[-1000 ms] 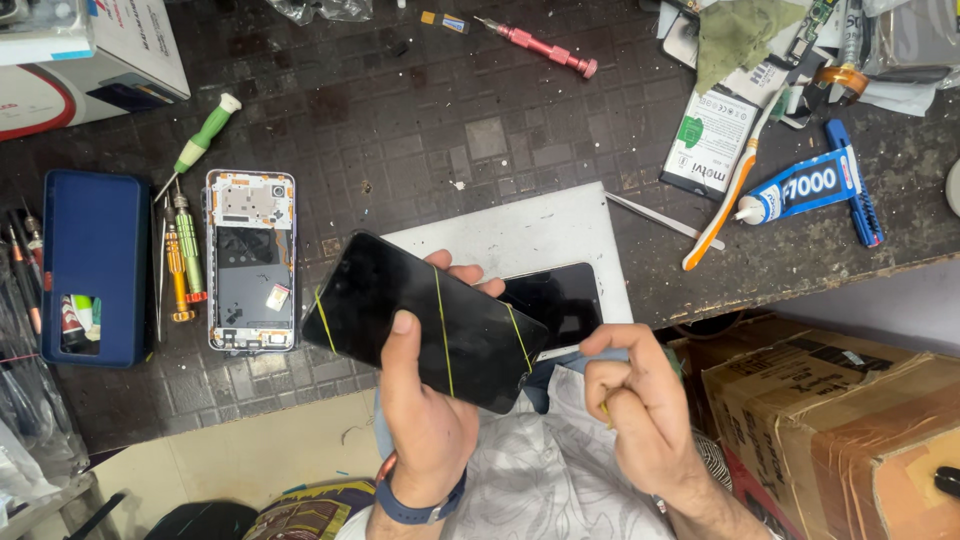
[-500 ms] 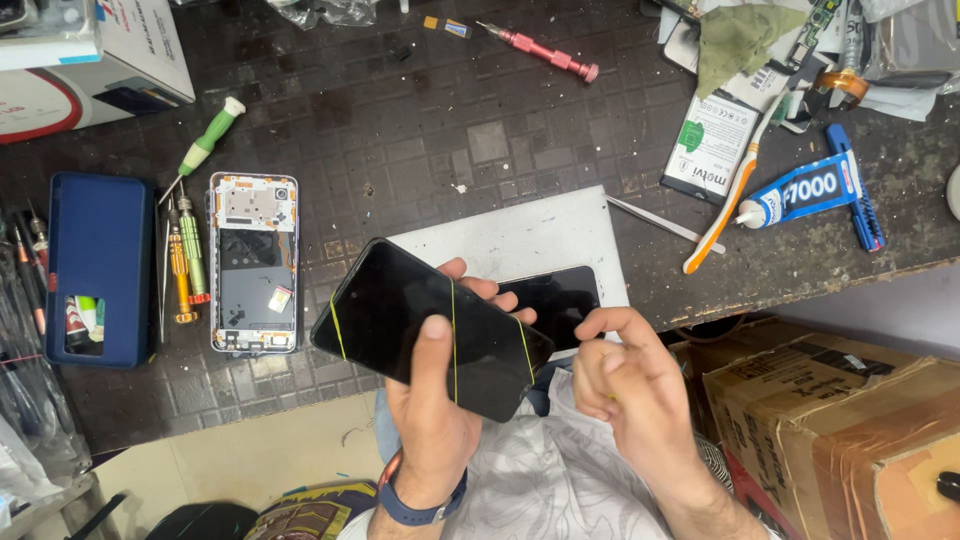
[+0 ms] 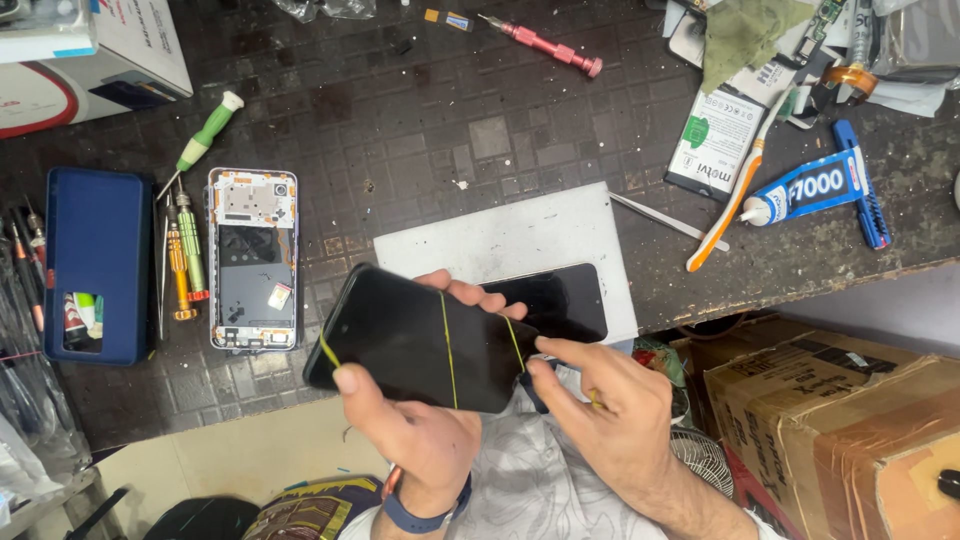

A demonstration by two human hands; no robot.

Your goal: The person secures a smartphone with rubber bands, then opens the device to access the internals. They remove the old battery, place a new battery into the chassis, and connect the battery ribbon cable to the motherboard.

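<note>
My left hand (image 3: 415, 430) holds a black smartphone (image 3: 405, 335) tilted above the table's front edge, thumb on its near edge, fingers behind it. Three thin yellow rubber bands wrap across the phone. My right hand (image 3: 600, 410) pinches the phone's right end, where one yellow band (image 3: 514, 343) runs, with thumb and forefinger. A second dark screen (image 3: 565, 298) lies on a white plate (image 3: 500, 240) just behind the phone.
An opened phone frame (image 3: 252, 260) lies left, with small screwdrivers (image 3: 183, 262) and a blue case (image 3: 95, 262) beside it. A glue tube (image 3: 815, 188), toothbrush (image 3: 740, 195), battery (image 3: 715, 142), red screwdriver (image 3: 545, 42) and green-handled screwdriver (image 3: 200, 143) lie about. A cardboard box (image 3: 850, 420) stands lower right.
The phone has tilted and shifted slightly left in my left hand. My right hand moved in from beside the phone to pinch its right end at a band.
</note>
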